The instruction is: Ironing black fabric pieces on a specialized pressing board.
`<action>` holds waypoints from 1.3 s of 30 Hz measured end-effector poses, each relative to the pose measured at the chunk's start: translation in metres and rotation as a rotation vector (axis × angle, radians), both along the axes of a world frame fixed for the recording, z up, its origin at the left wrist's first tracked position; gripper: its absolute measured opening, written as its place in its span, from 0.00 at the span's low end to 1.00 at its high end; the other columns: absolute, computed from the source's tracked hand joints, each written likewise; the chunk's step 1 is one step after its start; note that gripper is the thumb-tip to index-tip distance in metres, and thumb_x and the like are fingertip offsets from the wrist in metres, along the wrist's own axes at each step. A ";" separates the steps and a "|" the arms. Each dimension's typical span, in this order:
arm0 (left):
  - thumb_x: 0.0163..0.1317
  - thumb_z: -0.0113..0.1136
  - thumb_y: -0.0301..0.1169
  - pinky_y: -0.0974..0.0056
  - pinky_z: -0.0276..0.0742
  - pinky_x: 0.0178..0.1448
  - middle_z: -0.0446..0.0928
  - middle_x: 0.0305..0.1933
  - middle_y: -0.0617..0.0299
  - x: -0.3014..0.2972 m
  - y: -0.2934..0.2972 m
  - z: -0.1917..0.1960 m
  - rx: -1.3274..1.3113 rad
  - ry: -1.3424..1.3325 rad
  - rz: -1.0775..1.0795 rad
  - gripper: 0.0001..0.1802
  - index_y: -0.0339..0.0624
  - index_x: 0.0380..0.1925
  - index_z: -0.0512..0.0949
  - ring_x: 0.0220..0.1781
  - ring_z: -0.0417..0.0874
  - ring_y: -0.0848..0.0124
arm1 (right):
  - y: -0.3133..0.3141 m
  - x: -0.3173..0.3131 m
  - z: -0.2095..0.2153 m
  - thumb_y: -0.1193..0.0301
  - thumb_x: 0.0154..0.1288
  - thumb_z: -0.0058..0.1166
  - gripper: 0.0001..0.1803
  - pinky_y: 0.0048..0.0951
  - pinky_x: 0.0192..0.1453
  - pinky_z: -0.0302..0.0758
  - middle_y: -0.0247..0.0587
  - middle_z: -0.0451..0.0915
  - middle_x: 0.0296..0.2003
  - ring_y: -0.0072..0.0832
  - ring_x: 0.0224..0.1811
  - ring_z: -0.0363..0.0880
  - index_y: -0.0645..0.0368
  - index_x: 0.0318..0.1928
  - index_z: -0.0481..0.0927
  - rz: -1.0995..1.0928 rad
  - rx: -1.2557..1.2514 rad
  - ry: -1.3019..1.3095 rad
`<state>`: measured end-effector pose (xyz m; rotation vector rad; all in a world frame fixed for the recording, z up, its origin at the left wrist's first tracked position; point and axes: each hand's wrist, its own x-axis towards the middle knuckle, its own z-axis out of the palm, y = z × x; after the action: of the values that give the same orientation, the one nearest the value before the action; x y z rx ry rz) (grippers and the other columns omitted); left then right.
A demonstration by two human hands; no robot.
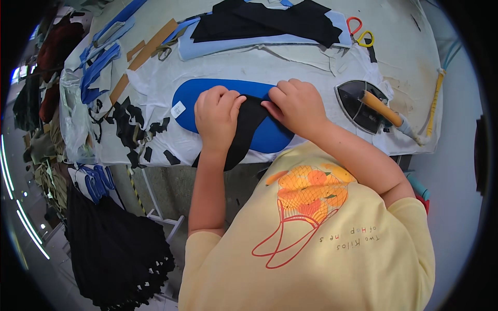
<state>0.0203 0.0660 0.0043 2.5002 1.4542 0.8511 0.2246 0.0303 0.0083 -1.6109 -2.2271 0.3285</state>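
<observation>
Black fabric strip btwn both hands' fingers — on blue pad.

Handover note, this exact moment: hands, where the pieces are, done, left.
Left hand: pressing the black fabric strip onto the blue oval pad.
Right hand: pinching the strip's upper end at the pad's top edge.
Strip lies across the pad, lower end hanging off the table edge.
Iron is parked to the right, untouched.
Done: strip laid on the pad.
Left: not clear from this view.
</observation>
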 end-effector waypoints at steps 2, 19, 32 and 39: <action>0.57 0.66 0.32 0.58 0.74 0.39 0.79 0.36 0.62 0.005 0.002 0.003 0.054 -0.002 -0.018 0.05 0.44 0.32 0.82 0.37 0.81 0.60 | 0.005 0.005 0.000 0.65 0.58 0.61 0.07 0.34 0.39 0.73 0.32 0.81 0.36 0.32 0.38 0.79 0.52 0.32 0.79 0.036 0.025 -0.055; 0.59 0.59 0.33 0.59 0.67 0.67 0.71 0.69 0.65 -0.036 -0.013 0.005 -0.136 0.374 -0.346 0.27 0.50 0.61 0.75 0.71 0.69 0.65 | -0.030 0.033 -0.005 0.46 0.72 0.41 0.30 0.45 0.76 0.50 0.26 0.64 0.72 0.29 0.74 0.59 0.39 0.69 0.70 0.375 -0.044 -0.133; 0.67 0.59 0.27 0.63 0.69 0.60 0.73 0.49 0.60 -0.074 -0.116 -0.049 -0.790 -0.760 0.528 0.17 0.34 0.53 0.69 0.53 0.75 0.69 | -0.022 0.022 -0.004 0.44 0.64 0.48 0.37 0.45 0.78 0.49 0.30 0.62 0.72 0.27 0.76 0.55 0.46 0.70 0.67 0.410 -0.061 -0.120; 0.64 0.64 0.31 0.61 0.76 0.41 0.81 0.34 0.55 -0.101 -0.061 0.015 -0.358 -0.023 0.329 0.08 0.38 0.36 0.79 0.35 0.81 0.59 | -0.023 0.022 -0.005 0.43 0.67 0.44 0.38 0.46 0.80 0.43 0.30 0.58 0.74 0.27 0.78 0.52 0.45 0.72 0.64 0.423 -0.126 -0.112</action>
<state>-0.0811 0.0050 0.0196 2.0208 1.8525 0.5920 0.2465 0.0071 0.0030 -1.2265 -2.6769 0.5099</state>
